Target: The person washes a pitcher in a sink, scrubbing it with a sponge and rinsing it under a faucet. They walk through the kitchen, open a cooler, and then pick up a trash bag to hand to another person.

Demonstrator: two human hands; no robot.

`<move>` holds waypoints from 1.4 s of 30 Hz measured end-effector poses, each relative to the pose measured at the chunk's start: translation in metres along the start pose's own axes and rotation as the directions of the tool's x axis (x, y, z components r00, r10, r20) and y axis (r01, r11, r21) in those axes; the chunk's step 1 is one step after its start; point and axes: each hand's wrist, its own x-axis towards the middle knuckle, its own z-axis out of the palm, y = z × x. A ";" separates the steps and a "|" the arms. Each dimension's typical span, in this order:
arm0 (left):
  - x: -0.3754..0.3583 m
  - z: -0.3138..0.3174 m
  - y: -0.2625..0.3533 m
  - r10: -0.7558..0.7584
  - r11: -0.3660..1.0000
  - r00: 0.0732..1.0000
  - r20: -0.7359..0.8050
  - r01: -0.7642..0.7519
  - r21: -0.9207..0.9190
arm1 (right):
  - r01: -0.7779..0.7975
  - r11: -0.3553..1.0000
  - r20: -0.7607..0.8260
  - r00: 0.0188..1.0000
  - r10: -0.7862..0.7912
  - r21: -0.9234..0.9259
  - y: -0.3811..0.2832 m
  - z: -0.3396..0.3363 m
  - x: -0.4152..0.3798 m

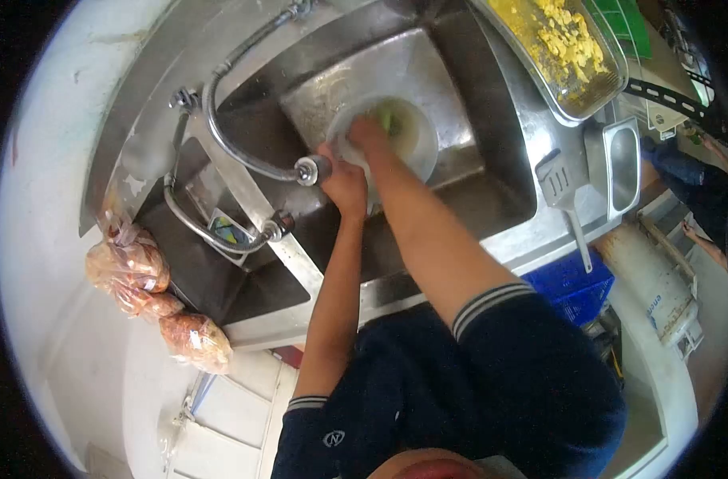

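Note:
A pale round bowl (426, 148) with cloudy liquid and something green (392, 120) in it stands in the steel sink basin (452, 104). My right hand (368, 134) reaches into the bowl beside the green item; its fingers are blurred and partly hidden. My left hand (346, 185) is at the bowl's near left side, right beside the dark nozzle (320, 169) of a flexible metal faucet. The nozzle overlaps part of this hand, and whether the fingers grip the nozzle or the bowl's rim does not show.
A second faucet (276, 227) hangs over the left basin (196, 271). Bagged food (128, 263) lies at the left. On the right are a tray of yellow pieces (571, 48), a slotted spatula (557, 184), a metal container (622, 168) and a blue crate (575, 291). A person (691, 180) stands far right.

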 end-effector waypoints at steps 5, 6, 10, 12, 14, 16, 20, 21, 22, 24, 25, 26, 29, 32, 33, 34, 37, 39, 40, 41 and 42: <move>0.002 -0.003 0.006 -0.079 0.938 0.995 0.064 0.096 -0.334 | -0.220 0.975 0.259 0.941 0.216 -0.015 0.015 -0.043 -0.039; 0.001 -0.002 0.003 -0.082 0.937 0.994 0.066 0.100 -0.334 | -0.201 0.980 0.173 0.965 0.199 -0.008 0.011 -0.063 -0.045; -0.004 0.014 -0.015 -0.039 0.988 0.997 0.069 0.048 -0.144 | -0.021 0.996 0.072 0.997 0.014 0.086 0.004 -0.004 -0.011; -0.003 0.011 -0.015 -0.058 0.937 0.996 0.069 0.078 -0.341 | -0.051 0.996 0.230 0.973 0.032 0.077 -0.002 -0.027 -0.030; 0.002 -0.002 0.001 -0.060 0.998 0.996 0.058 0.059 0.015 | -0.078 0.995 0.383 0.922 0.049 0.061 0.007 -0.030 -0.040; 0.005 -0.004 0.001 -0.066 0.997 0.997 0.051 0.067 -0.025 | -0.004 0.998 -0.242 0.970 -0.013 -0.069 0.027 -0.014 -0.032; 0.000 0.005 -0.006 -0.095 0.992 0.994 0.051 0.099 -0.079 | -0.076 0.997 0.068 0.995 0.078 -0.023 0.000 -0.043 -0.031; -0.002 0.005 -0.006 -0.096 0.992 0.994 0.061 0.100 -0.074 | -0.046 0.999 0.185 0.982 0.048 -0.016 -0.003 -0.033 -0.034; -0.001 0.005 -0.005 -0.010 0.998 0.999 -0.033 0.008 -0.056 | -0.011 1.000 0.294 0.956 0.013 -0.010 -0.004 -0.027 -0.034; -0.001 0.012 -0.009 0.079 0.996 0.988 -0.129 -0.084 -0.027 | -0.001 1.000 0.212 0.977 0.005 -0.022 -0.002 -0.031 -0.032; -0.004 0.017 -0.014 0.044 0.999 0.991 -0.128 -0.046 -0.014 | 0.007 0.999 0.130 0.992 -0.003 -0.031 -0.001 -0.035 -0.028; -0.004 0.016 -0.015 0.003 1.000 0.992 -0.124 -0.003 0.001 | 0.014 0.999 0.052 0.999 -0.012 -0.043 0.001 -0.037 -0.025; -0.001 0.012 -0.012 -0.126 0.989 0.991 0.055 0.130 -0.076 | 0.003 0.997 -0.097 0.995 -0.011 -0.076 0.013 -0.027 -0.017; 0.003 -0.004 0.005 -0.114 0.988 0.993 0.042 0.117 -0.098 | 0.289 0.957 0.097 0.953 -0.285 -0.022 0.017 0.027 -0.004; 0.003 -0.004 0.004 -0.110 0.989 0.993 0.038 0.113 -0.093 | 0.141 0.985 -0.130 0.980 -0.153 -0.101 0.033 0.040 -0.009; 0.003 0.000 0.001 -0.036 0.990 0.998 -0.043 0.029 -0.136 | -0.025 0.989 -0.357 0.934 -0.028 -0.144 0.042 0.044 -0.013; -0.001 0.003 -0.004 -0.050 0.986 0.998 -0.045 0.042 -0.160 | 0.012 0.996 0.009 1.000 -0.011 -0.091 0.033 -0.057 -0.022; 0.000 0.006 -0.001 -0.124 0.982 0.992 0.022 0.126 -0.142 | 0.065 0.996 0.043 0.997 -0.063 -0.068 0.013 -0.021 -0.006; -0.001 0.006 -0.001 -0.074 0.981 0.997 -0.025 0.068 -0.184 | 0.126 0.991 0.075 0.990 -0.123 -0.036 0.004 0.002 0.001; 0.000 0.004 -0.001 -0.025 0.976 0.997 -0.080 0.007 -0.219 | 0.133 0.991 0.074 0.989 -0.131 -0.030 0.013 0.013 -0.003; 0.003 0.005 -0.002 -0.025 0.977 0.996 -0.086 0.006 -0.212 | 0.122 0.992 0.035 0.992 -0.121 -0.023 0.033 0.022 -0.012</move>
